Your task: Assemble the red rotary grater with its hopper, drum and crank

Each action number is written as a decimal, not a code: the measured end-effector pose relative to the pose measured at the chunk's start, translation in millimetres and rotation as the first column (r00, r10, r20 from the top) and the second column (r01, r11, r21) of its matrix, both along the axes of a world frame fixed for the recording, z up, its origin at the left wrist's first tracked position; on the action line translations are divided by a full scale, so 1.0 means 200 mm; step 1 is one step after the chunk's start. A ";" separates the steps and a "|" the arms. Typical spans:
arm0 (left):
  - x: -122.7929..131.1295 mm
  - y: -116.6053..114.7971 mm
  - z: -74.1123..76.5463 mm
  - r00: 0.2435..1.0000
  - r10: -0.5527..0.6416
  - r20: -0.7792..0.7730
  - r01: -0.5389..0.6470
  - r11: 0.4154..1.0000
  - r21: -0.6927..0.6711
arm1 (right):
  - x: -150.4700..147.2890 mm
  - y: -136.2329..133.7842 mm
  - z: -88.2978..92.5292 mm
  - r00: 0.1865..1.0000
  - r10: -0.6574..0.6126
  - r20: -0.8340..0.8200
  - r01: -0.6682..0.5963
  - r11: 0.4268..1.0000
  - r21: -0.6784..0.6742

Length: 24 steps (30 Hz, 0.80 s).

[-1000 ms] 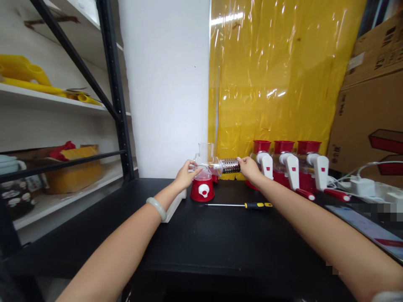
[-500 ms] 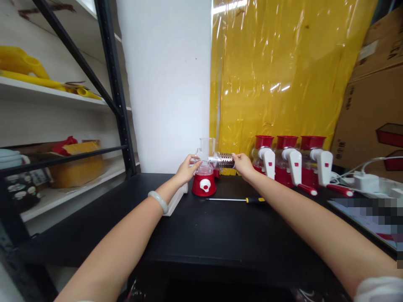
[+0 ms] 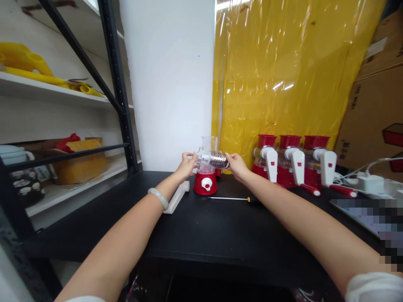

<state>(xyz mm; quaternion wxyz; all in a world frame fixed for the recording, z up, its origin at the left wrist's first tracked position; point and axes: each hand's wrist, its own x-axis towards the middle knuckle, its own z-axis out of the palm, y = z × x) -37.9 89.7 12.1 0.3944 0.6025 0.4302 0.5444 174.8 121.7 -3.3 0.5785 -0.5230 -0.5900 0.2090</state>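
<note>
A rotary grater with a red base (image 3: 205, 184) and a clear plastic housing (image 3: 210, 143) stands upright on the black table. My left hand (image 3: 186, 166) is closed at the left side of the housing, thumb and fingers pinched on its edge. A perforated metal grater drum (image 3: 218, 160) with a white hub (image 3: 204, 156) lies sideways across the housing; whether the hub is inside or just in front is hard to tell. My right hand (image 3: 236, 165) grips the drum's right end. Below the left wrist lies a white crank handle (image 3: 178, 198), partly covered by the bracelet arm.
A screwdriver (image 3: 229, 198) lies in front of the base, its grip partly behind my right forearm. Several similar graters (image 3: 289, 161) line the right back. A tablet (image 3: 355, 218) and white charger (image 3: 370, 183) sit at right. A black-framed shelf (image 3: 121, 96) stands left.
The drum has moved left toward the housing with my right hand, so its white hub now overlaps the housing. My left hand has shifted slightly back to the housing's left edge.
</note>
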 end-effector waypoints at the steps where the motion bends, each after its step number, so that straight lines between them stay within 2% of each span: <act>1: 0.00 0.00 0.00 1.000 0.001 0.021 -0.001 1.000 -0.019 | -0.01 0.00 0.00 0.997 0.015 -0.080 -0.016 1.000 -0.011; 6: -0.02 0.01 -0.01 0.998 -0.036 0.052 0.038 0.998 -0.046 | -0.05 -0.03 0.00 0.933 0.188 -0.307 -0.196 0.981 0.004; 15: -0.02 -0.01 0.01 0.994 -0.074 -0.081 0.076 0.997 0.025 | -0.06 -0.07 -0.01 0.870 0.275 -0.410 -0.290 0.957 0.028; 18: -0.02 -0.01 0.01 0.989 -0.098 -0.111 0.105 0.993 0.056 | -0.06 -0.08 -0.02 0.860 0.288 -0.421 -0.292 0.955 0.055; 24: -0.05 0.02 -0.01 0.986 -0.118 -0.121 0.127 0.990 0.063 | -0.07 -0.06 -0.05 0.909 0.240 -0.342 -0.214 0.970 0.111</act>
